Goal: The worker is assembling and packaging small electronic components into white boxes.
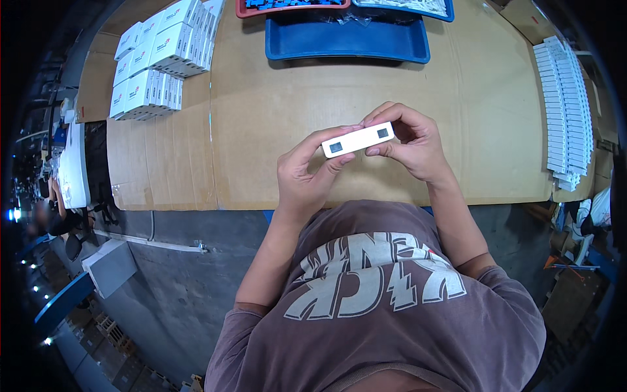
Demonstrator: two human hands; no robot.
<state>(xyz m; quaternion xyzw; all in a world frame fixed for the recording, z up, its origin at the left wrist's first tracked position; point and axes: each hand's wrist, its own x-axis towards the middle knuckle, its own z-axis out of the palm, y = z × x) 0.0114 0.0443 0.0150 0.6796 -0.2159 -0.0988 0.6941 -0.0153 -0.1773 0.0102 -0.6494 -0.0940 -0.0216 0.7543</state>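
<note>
Above the near part of the table I hold a slim white box-shaped piece [358, 140] with a dark square near each end. It is tilted, its right end higher in the view. My left hand [308, 163] is closed on the left end, thumb below and fingers above. On the right end my right hand [413, 142] pinches it the same way, the thumb at its lower edge. The fingertips of both hands nearly meet along the upper edge. The side facing away from the camera is hidden.
A brown cardboard-covered table [496, 130] lies under my hands. Stacked white boxes [157, 52] stand at the far left, and rows of white pieces [565, 111] at the right. At the back are a blue tray [346, 42], a red tray [251, 12] with blue parts, and another tray with white parts [418, 5].
</note>
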